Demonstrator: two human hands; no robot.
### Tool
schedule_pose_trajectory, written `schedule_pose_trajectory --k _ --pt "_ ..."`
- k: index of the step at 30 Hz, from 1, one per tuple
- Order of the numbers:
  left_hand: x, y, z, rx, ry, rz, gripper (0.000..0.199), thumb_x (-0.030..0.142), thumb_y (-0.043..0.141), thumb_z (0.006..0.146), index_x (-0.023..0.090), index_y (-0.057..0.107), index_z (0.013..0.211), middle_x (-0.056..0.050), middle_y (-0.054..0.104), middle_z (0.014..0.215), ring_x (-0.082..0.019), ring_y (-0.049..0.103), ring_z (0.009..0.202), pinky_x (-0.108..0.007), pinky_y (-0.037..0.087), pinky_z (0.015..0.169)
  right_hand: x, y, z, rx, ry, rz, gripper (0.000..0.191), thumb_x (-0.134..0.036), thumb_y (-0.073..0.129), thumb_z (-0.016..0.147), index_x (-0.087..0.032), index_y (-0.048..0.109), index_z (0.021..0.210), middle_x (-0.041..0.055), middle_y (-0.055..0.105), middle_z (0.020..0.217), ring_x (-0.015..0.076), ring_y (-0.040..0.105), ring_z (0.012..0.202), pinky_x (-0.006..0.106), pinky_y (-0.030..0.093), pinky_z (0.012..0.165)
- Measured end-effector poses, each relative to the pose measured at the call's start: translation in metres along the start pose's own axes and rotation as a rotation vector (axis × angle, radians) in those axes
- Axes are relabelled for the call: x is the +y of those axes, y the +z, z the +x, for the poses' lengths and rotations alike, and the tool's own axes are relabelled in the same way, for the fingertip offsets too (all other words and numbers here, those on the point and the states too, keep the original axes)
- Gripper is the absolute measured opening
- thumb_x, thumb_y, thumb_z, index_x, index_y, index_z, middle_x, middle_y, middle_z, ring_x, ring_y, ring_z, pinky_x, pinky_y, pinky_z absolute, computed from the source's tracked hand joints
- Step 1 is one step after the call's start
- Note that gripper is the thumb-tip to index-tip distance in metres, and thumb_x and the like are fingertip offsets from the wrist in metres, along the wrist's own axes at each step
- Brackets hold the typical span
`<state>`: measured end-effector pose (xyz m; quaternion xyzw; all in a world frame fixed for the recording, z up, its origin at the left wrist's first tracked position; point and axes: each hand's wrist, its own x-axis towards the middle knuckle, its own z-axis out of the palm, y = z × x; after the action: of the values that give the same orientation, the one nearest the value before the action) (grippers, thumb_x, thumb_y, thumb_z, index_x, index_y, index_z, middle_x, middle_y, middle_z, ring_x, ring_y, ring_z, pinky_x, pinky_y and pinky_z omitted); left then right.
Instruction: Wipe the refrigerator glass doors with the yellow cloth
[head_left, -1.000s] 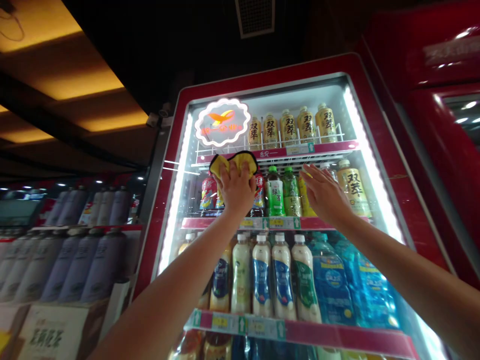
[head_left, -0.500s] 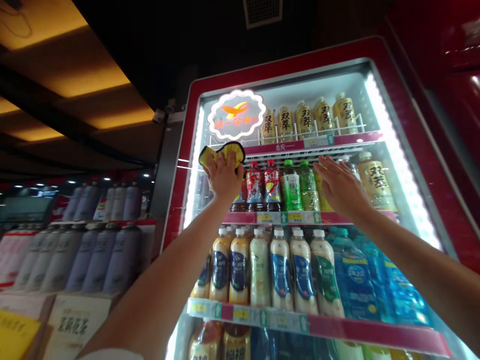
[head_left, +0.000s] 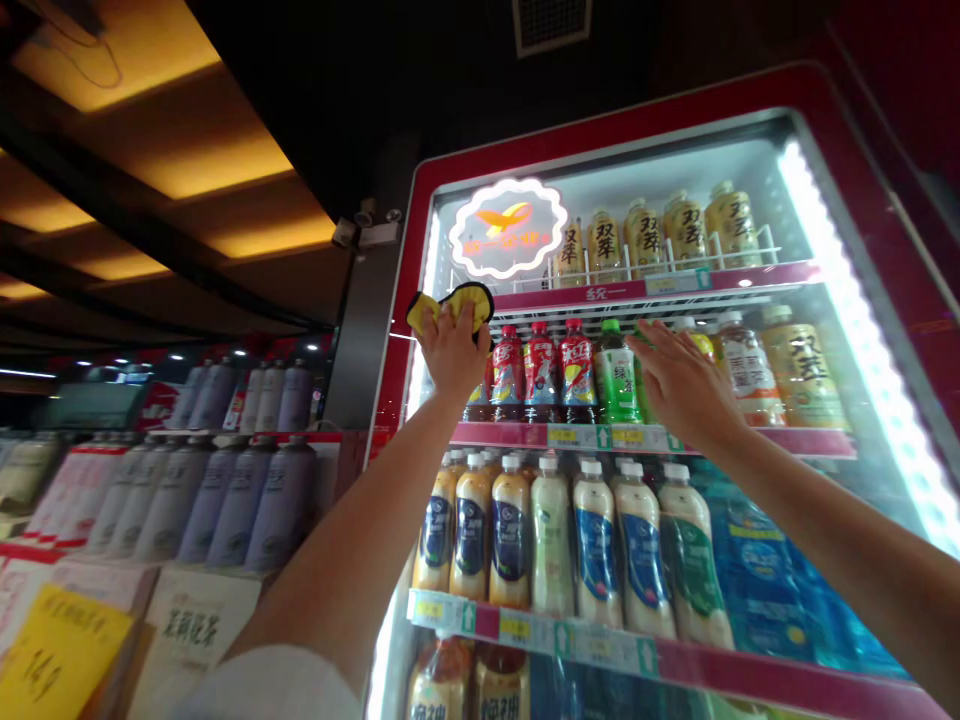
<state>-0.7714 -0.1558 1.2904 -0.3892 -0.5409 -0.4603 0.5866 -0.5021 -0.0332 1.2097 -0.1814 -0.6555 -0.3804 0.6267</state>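
Observation:
My left hand [head_left: 454, 350] is raised against the glass front of a lit drinks cooler [head_left: 420, 250], just below its glowing round logo [head_left: 508, 228]. Its fingers press on a yellow cloth [head_left: 453, 308] with black edging, which lies between the hand and the glass. My right hand [head_left: 686, 380] is held flat at the glass with fingers stretched out, holding nothing. It covers part of the second row of bottles, beside a green-capped bottle [head_left: 618, 375]. Red-capped bottles [head_left: 541, 372] show between the two hands.
Inside the cooler, rows of bottles stand on shelves with price strips [head_left: 525, 632]. At the left is a display of grey and lilac bottles [head_left: 281, 505], with a yellow price sign [head_left: 64, 650] in front. Small cameras hang near the dark pillar [head_left: 375, 320].
The view has shifted left, so the cooler and its bottles appear farther right. Against the glass, my left hand and the cloth have moved left; my right hand has also shifted slightly left.

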Motion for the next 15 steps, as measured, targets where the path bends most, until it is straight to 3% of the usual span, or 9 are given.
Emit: schedule_pose_trajectory --k 2,4,6,8,12,15 --pt "0.002 0.000 -0.024 0.008 0.027 -0.006 0.053 0.041 0.047 0.099 0.020 0.055 0.147 -0.015 0.051 0.155 -0.043 0.031 0.152 -0.068 0.022 0.122 -0.002 0.000 0.000 0.017 0.001 -0.007 0.046 -0.016 0.043 0.096 -0.015 0.063 0.137 0.0136 0.055 0.152 0.0303 0.049 0.144 0.055 0.041 0.119" --pt "0.014 0.003 -0.042 -0.010 0.192 -0.043 0.052 0.041 0.047 0.099 0.023 0.055 0.147 -0.012 0.050 0.157 -0.040 0.028 0.154 -0.066 0.020 0.125 -0.005 -0.001 0.004 0.024 0.002 -0.013 0.045 -0.016 0.042 0.096 -0.013 0.065 0.134 0.0155 0.058 0.149 0.0313 0.052 0.142 0.054 0.044 0.117" --pt "0.025 0.007 -0.044 -0.031 0.360 -0.087 0.050 0.042 0.046 0.100 0.027 0.055 0.147 -0.008 0.049 0.158 -0.035 0.028 0.155 -0.061 0.021 0.127 -0.009 -0.001 0.010 0.028 0.001 -0.021 0.044 -0.016 0.042 0.096 -0.012 0.066 0.133 0.0163 0.061 0.145 0.0321 0.055 0.138 0.053 0.047 0.115" --pt "0.026 0.009 -0.029 -0.046 0.418 -0.111 0.050 0.043 0.045 0.101 0.027 0.055 0.147 -0.006 0.049 0.158 -0.033 0.030 0.154 -0.056 0.024 0.127 -0.011 -0.002 0.014 0.032 -0.001 -0.035 0.045 -0.017 0.042 0.096 -0.012 0.066 0.134 0.0163 0.064 0.142 0.0324 0.059 0.134 0.052 0.051 0.111" --pt "-0.005 0.005 0.013 -0.065 0.266 -0.066 0.052 0.042 0.047 0.100 0.022 0.055 0.148 -0.010 0.050 0.158 -0.034 0.031 0.154 -0.056 0.025 0.126 -0.010 -0.002 0.015 0.044 -0.011 -0.045 0.045 -0.016 0.043 0.096 -0.013 0.066 0.135 0.0147 0.066 0.140 0.0308 0.062 0.131 0.050 0.053 0.109" --pt "-0.030 -0.001 0.012 -0.032 0.054 0.004 0.053 0.042 0.046 0.100 0.021 0.053 0.148 -0.014 0.050 0.157 -0.038 0.032 0.152 -0.061 0.025 0.124 -0.007 -0.002 0.010 0.037 -0.029 -0.024 0.045 -0.014 0.043 0.096 -0.013 0.066 0.134 0.0143 0.062 0.145 0.0292 0.059 0.135 0.050 0.049 0.114"
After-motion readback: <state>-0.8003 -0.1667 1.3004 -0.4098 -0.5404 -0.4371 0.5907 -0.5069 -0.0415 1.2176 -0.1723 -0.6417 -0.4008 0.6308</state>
